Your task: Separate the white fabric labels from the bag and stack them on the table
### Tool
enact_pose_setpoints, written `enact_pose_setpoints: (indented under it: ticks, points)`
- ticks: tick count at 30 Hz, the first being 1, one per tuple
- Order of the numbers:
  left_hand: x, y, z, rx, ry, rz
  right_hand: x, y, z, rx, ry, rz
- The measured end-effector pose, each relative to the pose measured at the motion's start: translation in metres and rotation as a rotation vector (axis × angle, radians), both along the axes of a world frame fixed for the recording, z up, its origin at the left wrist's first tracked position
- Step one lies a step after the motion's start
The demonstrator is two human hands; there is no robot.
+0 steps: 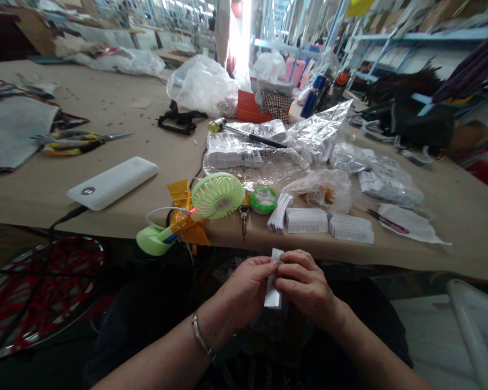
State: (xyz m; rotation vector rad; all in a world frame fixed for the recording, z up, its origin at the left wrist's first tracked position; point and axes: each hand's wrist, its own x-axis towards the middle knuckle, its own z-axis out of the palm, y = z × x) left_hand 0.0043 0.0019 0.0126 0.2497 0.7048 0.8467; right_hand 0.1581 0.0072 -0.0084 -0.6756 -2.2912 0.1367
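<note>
Both hands meet just off the table's front edge, over my lap. A narrow white printed label (272, 297) is pinched between them, hanging lengthwise. My left hand (249, 284) grips it near the upper part with thumb and fingers. From the other side my right hand (308, 284) closes on the same label, its fingers curled. Whether the label is one strip or several layers I cannot tell. Straight ahead on the table lie stacks of similar white labels (306, 221), beside a round green container (264, 200) with white material inside.
A green fan (218, 196) with orange tape, a white power bank (114, 183), pliers (77, 142) and a screwdriver-like tool (244, 216) lie on the table (117, 227). A small hammer (247, 134) rests on bagged labels. Tweezers (390, 222) lie right; a red-strapped round seat (44, 292) stands left.
</note>
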Motion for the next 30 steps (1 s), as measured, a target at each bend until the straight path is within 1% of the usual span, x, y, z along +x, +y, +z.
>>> enact_pose_setpoints:
  ticks: [3,5,6,7,10,11,12,13,15,18,20,23,25,27,29,30]
  points:
    - [0.0,-0.001,-0.003,-0.015,0.043,0.023,0.005,-0.001,0.004,0.001,-0.03,-0.014]
    - [-0.001,-0.002,-0.004,-0.039,0.117,0.012,0.018,0.001,0.005,0.016,-0.033,-0.101]
    - [-0.003,-0.002,-0.003,-0.049,0.164,-0.005,0.029,0.003,0.005,0.032,-0.027,-0.189]
    - [-0.003,-0.002,-0.003,-0.056,0.21,-0.021,0.041,0.006,0.005,0.056,-0.023,-0.307]
    - [-0.005,-0.001,-0.003,-0.064,0.301,-0.046,0.08,0.014,-0.003,0.131,-0.091,-0.7]
    - [-0.005,0.0,-0.003,-0.062,0.311,-0.049,0.091,0.016,-0.007,0.137,-0.152,-0.774]
    - [-0.004,0.0,-0.003,-0.063,0.318,-0.055,0.1,0.017,-0.011,0.138,-0.215,-0.811]
    - [-0.003,-0.001,-0.003,-0.062,0.321,-0.06,0.107,0.018,-0.015,0.14,-0.265,-0.822]
    - [-0.002,-0.001,-0.003,-0.067,0.326,-0.065,0.116,0.018,-0.022,0.157,-0.306,-0.797]
    - [-0.002,-0.002,-0.004,-0.084,0.328,-0.057,0.123,0.019,-0.026,0.2,-0.253,-0.755]
    - [-0.003,-0.003,-0.005,-0.088,0.326,-0.043,0.127,0.021,-0.024,0.206,-0.2,-0.736]
    - [-0.005,-0.003,-0.006,-0.069,0.311,-0.044,0.126,0.022,-0.014,0.183,-0.082,-0.726]
    - [-0.006,-0.004,-0.005,-0.06,0.306,-0.064,0.115,0.018,-0.004,0.176,0.047,-0.715]
    - [-0.005,-0.004,-0.004,-0.069,0.295,-0.089,0.094,0.011,0.007,0.155,0.187,-0.648]
    - [-0.004,-0.004,-0.002,-0.083,0.264,-0.108,0.066,0.002,0.016,0.092,0.26,-0.492]
    - [-0.003,-0.004,-0.001,-0.08,0.24,-0.107,0.051,-0.002,0.018,0.045,0.243,-0.388]
